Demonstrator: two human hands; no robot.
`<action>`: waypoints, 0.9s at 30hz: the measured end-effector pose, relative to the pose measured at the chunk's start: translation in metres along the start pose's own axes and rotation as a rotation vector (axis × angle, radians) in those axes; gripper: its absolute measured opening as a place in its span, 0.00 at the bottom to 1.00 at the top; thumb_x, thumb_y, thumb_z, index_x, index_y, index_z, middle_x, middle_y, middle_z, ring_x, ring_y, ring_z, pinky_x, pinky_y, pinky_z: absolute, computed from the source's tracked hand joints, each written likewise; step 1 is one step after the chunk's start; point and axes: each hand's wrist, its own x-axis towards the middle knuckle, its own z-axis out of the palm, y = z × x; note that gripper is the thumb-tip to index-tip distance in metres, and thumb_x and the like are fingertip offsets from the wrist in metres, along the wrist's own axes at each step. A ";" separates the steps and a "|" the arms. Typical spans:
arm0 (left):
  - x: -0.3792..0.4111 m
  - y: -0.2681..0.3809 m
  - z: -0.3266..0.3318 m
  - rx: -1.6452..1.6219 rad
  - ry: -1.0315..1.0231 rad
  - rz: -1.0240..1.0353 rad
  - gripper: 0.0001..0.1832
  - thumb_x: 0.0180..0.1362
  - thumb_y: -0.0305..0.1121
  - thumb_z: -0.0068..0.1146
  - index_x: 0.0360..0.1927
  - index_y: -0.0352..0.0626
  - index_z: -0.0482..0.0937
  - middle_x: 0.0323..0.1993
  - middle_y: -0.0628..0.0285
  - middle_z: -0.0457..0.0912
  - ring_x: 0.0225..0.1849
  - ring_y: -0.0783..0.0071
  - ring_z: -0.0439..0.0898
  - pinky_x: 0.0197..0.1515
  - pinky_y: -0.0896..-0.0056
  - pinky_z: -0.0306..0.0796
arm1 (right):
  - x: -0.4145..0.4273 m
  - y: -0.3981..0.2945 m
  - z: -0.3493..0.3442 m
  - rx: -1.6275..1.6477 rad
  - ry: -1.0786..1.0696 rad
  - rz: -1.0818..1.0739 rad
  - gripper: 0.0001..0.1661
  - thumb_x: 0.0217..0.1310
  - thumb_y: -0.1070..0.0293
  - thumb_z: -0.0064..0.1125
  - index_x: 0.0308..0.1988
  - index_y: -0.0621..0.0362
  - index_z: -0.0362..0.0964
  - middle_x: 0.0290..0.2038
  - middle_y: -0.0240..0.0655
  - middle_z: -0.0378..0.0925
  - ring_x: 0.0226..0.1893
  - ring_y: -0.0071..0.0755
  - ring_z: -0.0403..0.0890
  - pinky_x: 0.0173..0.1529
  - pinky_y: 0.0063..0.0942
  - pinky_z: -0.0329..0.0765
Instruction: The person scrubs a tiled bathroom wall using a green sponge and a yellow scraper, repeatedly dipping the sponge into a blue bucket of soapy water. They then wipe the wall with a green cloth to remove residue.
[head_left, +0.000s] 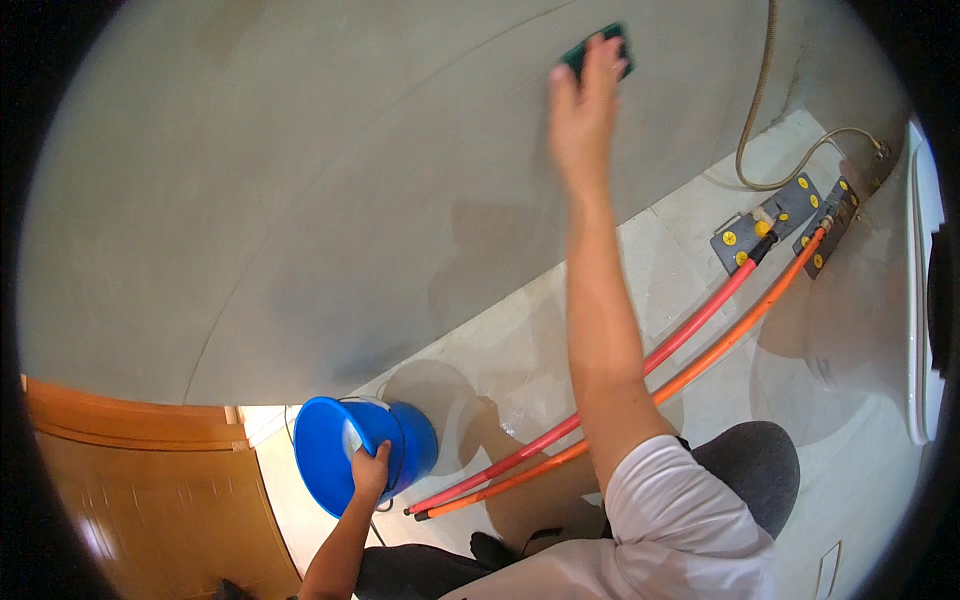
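Note:
My right hand (589, 105) is stretched out against the grey wall (360, 187), its fingers spread over a dark green scouring pad (616, 45) that lies flat on the wall. Low on the left, my left hand (370, 472) grips the rim of a blue plastic bucket (420, 442). The bucket is tilted with its mouth towards the left, and something whitish shows inside near my fingers. Below my right arm, two flat mops with red and orange handles lie on the floor.
The mops' grey heads with yellow discs (765, 221) rest beside a white toilet (862, 315). A flexible hose (761, 97) hangs at the upper right. Pale floor tiles (675, 255) border the wall. A wooden door (172, 510) stands at the lower left.

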 end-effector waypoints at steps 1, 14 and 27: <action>0.000 -0.001 -0.001 0.011 0.026 0.010 0.19 0.52 0.38 0.55 0.39 0.30 0.76 0.35 0.45 0.80 0.38 0.53 0.79 0.44 0.62 0.69 | -0.016 -0.006 0.008 -0.044 -0.030 -0.013 0.34 0.61 0.61 0.45 0.64 0.57 0.46 0.68 0.45 0.38 0.68 0.52 0.37 0.64 0.58 0.34; 0.000 -0.014 0.001 0.010 0.076 0.034 0.18 0.53 0.39 0.55 0.39 0.31 0.77 0.35 0.47 0.81 0.38 0.54 0.79 0.43 0.64 0.70 | -0.024 -0.013 0.014 -0.126 -0.074 0.036 0.36 0.59 0.62 0.46 0.64 0.56 0.45 0.68 0.44 0.39 0.68 0.51 0.38 0.64 0.59 0.35; 0.002 -0.009 -0.001 0.016 0.035 0.004 0.19 0.52 0.39 0.55 0.38 0.31 0.77 0.35 0.45 0.80 0.38 0.52 0.79 0.44 0.63 0.69 | -0.023 -0.003 0.009 -0.244 -0.073 -0.046 0.34 0.59 0.62 0.45 0.63 0.57 0.48 0.67 0.42 0.42 0.67 0.54 0.39 0.64 0.60 0.34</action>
